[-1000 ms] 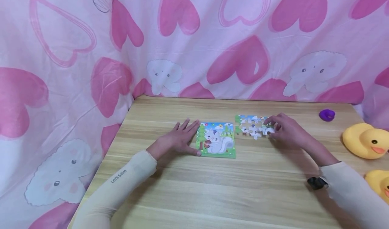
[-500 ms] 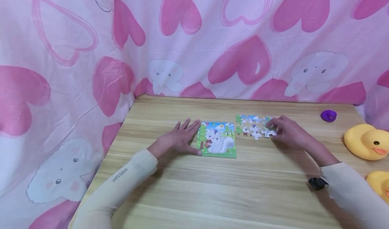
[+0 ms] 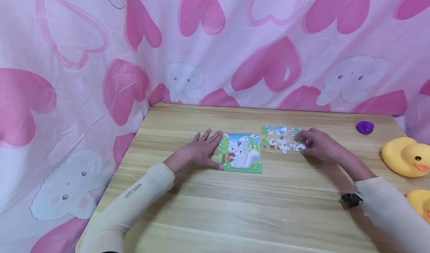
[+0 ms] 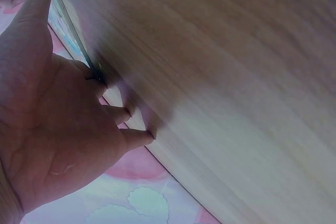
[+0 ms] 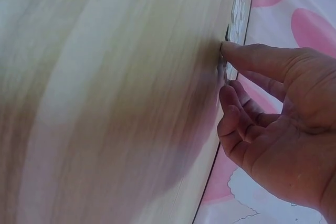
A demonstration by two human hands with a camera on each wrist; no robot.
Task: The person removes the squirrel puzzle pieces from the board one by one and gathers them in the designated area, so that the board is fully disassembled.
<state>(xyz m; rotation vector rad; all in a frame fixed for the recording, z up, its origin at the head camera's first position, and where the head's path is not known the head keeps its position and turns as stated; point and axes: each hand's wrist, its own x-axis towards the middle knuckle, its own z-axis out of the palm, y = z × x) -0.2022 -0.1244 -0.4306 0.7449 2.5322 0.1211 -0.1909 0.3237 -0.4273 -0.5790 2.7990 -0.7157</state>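
In the head view a square picture board (image 3: 240,153) of a white squirrel holding an acorn lies flat on the table. My left hand (image 3: 198,152) rests along its left edge, fingers spread and thumb at the lower left corner. To the right lies a partly joined jigsaw puzzle (image 3: 279,144) with the same kind of picture, with gaps between some pieces. At its right end my right hand (image 3: 319,144) pinches a white puzzle piece (image 3: 298,146) between thumb and fingers. The right wrist view shows the thumb (image 5: 233,51) against the thin edge of the pieces; the fingers partly hide them.
A small purple rubber duck (image 3: 364,127) sits at the back right of the wooden table (image 3: 235,212). Two yellow rubber ducks, one larger in view (image 3: 404,156) and one cut off (image 3: 418,204), stand along the right side. A pink heart-patterned curtain (image 3: 208,47) hangs behind and at the left.
The head view has shifted slightly. The piece under my right hand has turned a little and lies against the puzzle's right end. My left hand stays on the picture board's edge.
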